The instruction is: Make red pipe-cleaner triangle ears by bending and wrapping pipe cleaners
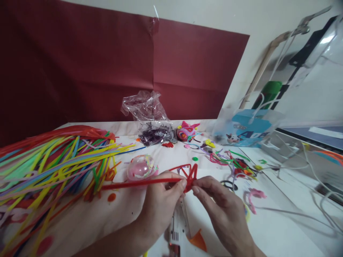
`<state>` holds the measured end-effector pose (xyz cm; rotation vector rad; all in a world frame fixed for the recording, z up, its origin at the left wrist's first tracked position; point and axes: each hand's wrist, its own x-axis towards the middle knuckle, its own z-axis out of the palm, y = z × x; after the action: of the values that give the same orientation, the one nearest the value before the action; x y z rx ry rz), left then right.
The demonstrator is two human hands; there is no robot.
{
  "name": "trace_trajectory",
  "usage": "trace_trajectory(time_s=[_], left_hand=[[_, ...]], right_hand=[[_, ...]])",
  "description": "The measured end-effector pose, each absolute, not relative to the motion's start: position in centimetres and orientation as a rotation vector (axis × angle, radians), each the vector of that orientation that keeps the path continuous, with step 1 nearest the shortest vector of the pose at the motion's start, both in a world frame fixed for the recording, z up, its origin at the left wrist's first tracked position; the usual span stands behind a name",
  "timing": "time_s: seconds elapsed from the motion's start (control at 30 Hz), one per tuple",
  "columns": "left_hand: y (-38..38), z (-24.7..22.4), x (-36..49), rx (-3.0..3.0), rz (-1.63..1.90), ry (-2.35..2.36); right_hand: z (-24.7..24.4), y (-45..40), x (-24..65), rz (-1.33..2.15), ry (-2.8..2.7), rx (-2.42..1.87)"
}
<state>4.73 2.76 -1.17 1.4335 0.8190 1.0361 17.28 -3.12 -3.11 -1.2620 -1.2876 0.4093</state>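
Red pipe cleaners [192, 174], bent into a small looped shape, are pinched between both hands above the white table. My left hand [163, 196] grips them with thumb and fingers; a long straight strand runs out leftward from it. The thumb and fingertips of my right hand [222, 207] close on the right edge of the bent part. Directly below lies a white tool that looks like a glue gun [175, 228], partly hidden by the hands. An orange piece [198, 241] is beside it. A clear, pinkish ball [140, 167] stands behind my left hand.
A big pile of multicoloured pipe cleaners [61, 167] covers the left. At the back are a clear plastic bag [146, 110], a pink decorated mask-like head [187, 132] and a blue-and-clear carrier bag [246, 128]. Scraps [238, 164] and white cables [313, 217] lie at right.
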Motion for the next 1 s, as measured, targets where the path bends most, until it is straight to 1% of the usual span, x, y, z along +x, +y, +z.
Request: trace_trajectory(time_s=[0.1, 0.27, 0.5, 0.83, 1.0], left_hand=[[2.46, -1.33, 4.59, 1.623, 1.077, 0.769], [2.08, -0.76, 4.15, 1.826, 1.022, 0.698], [2.1, -0.53, 3.79, 1.875, 0.956, 0.644], [2.47, -0.62, 4.09, 1.572, 0.86, 0.673], [2.29, -0.35, 4.16, 1.501, 0.845, 0.677]], right_hand=[[-3.14, -3.14, 17.08, 0.472, -1.314, -1.241], [-3.14, -2.94, 17.26, 0.567, -1.256, -1.276], [-3.01, -2.71, 17.5, 0.694, -1.196, -1.259], [-2.56, -2.96, 16.95, 0.855, -1.101, -1.165], [-2.44, -2.9, 16.99, 0.862, -1.09, -1.164]])
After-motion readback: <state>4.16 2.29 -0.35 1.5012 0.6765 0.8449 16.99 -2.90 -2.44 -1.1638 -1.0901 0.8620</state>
